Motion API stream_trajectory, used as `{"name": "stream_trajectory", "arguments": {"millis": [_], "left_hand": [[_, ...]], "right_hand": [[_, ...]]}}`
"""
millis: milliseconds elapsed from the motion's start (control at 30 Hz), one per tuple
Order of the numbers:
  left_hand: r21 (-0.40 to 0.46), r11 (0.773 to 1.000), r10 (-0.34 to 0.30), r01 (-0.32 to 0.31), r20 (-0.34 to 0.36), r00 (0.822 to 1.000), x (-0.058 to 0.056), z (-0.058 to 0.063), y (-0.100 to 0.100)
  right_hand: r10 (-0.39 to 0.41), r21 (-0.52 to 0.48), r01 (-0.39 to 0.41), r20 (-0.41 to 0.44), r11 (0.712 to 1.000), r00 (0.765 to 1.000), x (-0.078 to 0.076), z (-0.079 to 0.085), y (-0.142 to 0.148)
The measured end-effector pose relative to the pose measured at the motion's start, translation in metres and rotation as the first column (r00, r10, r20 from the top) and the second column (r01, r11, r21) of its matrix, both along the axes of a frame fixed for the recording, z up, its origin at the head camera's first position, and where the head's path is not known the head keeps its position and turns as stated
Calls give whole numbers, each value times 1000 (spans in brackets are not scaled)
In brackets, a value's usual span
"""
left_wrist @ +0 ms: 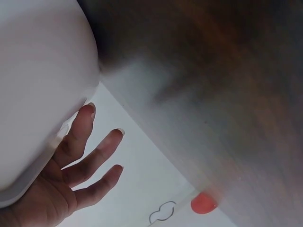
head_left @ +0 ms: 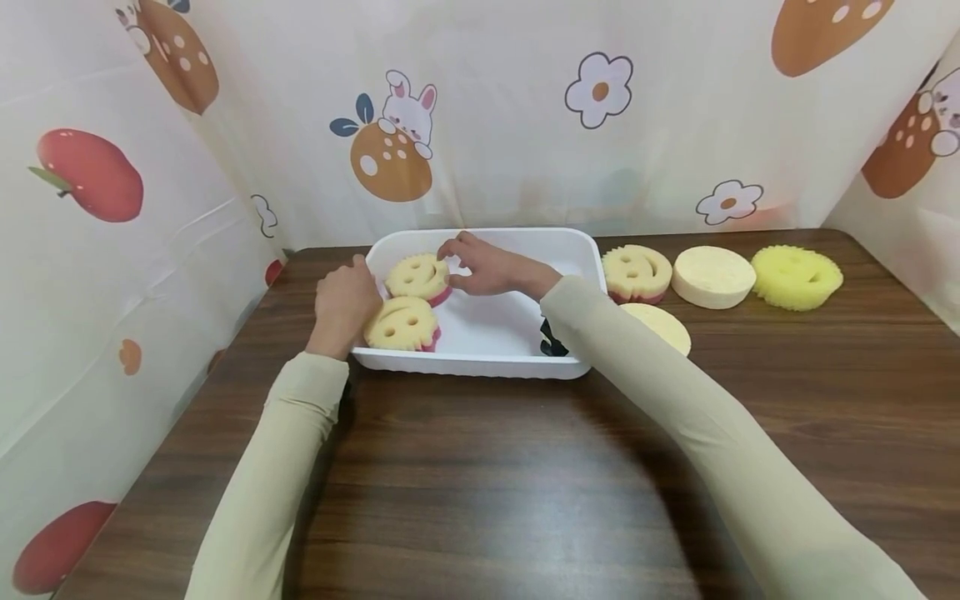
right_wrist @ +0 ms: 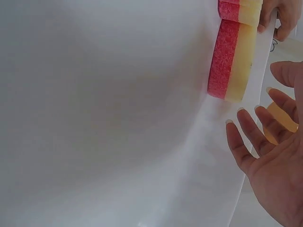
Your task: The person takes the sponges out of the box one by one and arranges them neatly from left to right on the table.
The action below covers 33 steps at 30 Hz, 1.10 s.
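Note:
A white plastic tray [head_left: 480, 364] stands on the table with two smiley-face sponges in its left end. The far sponge [head_left: 415, 277] and the near sponge [head_left: 402, 324] each have a pale yellow face over a pink layer. At the left rim my left hand [head_left: 345, 300] grips the tray, fingers along the outer wall in the left wrist view. Just right of the far sponge is my right hand [head_left: 491, 265], its fingers spread and loosely bent. The right wrist view shows those fingers [right_wrist: 244, 135] apart from the pink-and-yellow sponge [right_wrist: 229, 59].
Right of the tray lie a smiley sponge [head_left: 636, 273], a thick pale round sponge [head_left: 712, 277], a bright yellow smiley sponge [head_left: 797, 277] and another pale round one [head_left: 662, 325], partly behind my sleeve. A black object [head_left: 553, 340] sits in the tray's near right corner. A printed curtain [head_left: 495, 150] hangs behind.

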State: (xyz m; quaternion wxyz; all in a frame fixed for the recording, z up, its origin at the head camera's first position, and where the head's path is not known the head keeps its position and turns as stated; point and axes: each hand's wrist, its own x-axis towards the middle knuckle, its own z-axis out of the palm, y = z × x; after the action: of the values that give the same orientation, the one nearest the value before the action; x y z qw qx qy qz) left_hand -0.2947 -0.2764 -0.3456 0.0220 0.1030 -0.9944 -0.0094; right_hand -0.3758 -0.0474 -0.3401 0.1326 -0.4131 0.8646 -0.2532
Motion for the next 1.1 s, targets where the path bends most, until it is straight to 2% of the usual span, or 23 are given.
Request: {"name": "stream_trajectory", "arguments": {"millis": [267, 500, 667, 933, 1100], "left_hand": [[2, 1000, 1, -1, -4, 1000, 0, -2, 0], [11, 1000, 0, 0, -11, 1000, 2, 2, 1], [15, 1000, -1, 1, -4, 1000, 3, 1, 1], [-11, 1000, -5, 4, -22, 1000, 0, -1, 0], [-4, 1000, -3, 3, -6, 1000, 1, 1, 0]], "right_hand": [[-1, 21, 1, -12, 1000, 1000, -1, -4, 0], [16, 24, -15, -40, 1000, 999, -3, -5, 0], [2, 58, -1, -18, 998, 1000, -2, -6, -1], [-51, 51, 50, 32, 997, 998, -7, -11, -2], [-72, 60, 69, 56, 996, 996, -8, -13, -3]]}}
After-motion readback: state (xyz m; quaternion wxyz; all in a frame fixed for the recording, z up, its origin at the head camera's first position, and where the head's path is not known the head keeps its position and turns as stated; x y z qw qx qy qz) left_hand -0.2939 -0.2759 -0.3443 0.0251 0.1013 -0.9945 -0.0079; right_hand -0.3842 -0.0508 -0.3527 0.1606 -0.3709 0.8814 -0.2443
